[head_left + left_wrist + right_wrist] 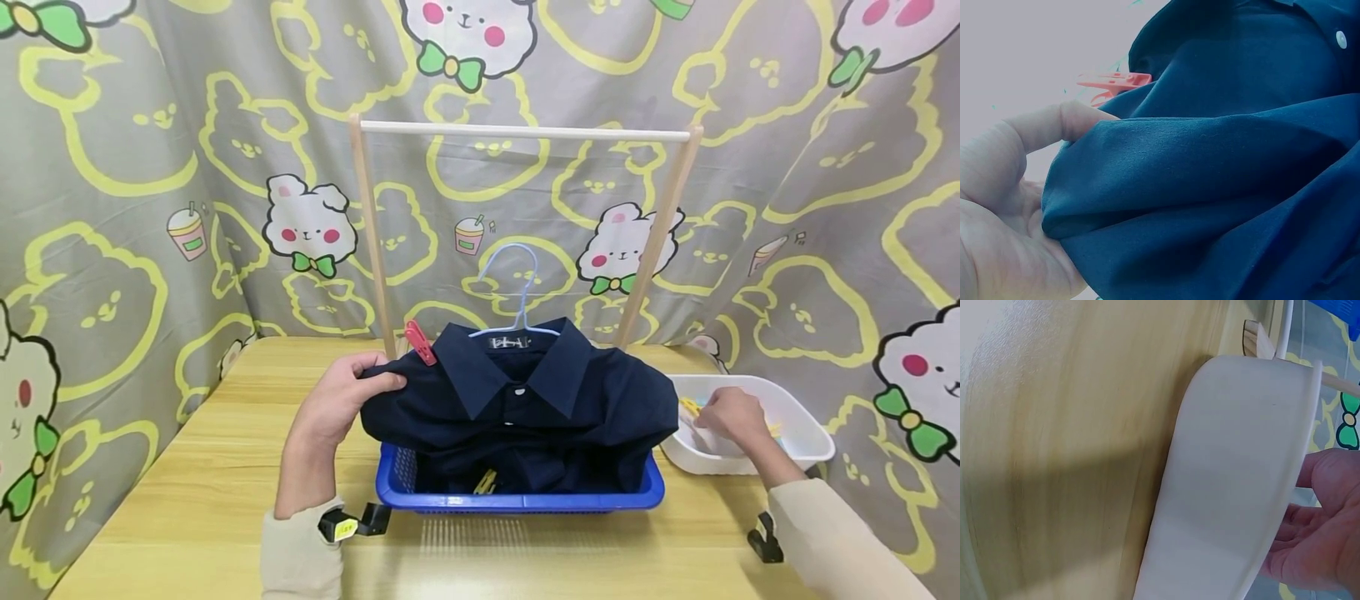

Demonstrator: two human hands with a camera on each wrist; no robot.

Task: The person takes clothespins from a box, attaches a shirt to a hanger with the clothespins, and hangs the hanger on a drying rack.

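A dark navy collared shirt [517, 408] lies bunched over a blue basket [525, 502], a light blue hanger [522, 292] rising from its collar. My left hand [341, 400] grips the shirt's shoulder at the left, thumb on top, fingers under the cloth. Beside it, a red clothespin [420, 342] is clipped to the shoulder near the collar. My right hand [731, 414] reaches into a white bin [787, 462], fingers bent down beside a yellow clothespin [688, 406]. In the right wrist view the bin's wall hides the fingertips; I cannot tell whether they hold anything.
Behind the basket stands a wooden rack with a white crossbar [525, 130]. A yellow clothespin [486, 482] lies on cloth inside the basket's front. All sits on a wooden table [195, 492], with a patterned grey curtain [420, 275] around it.
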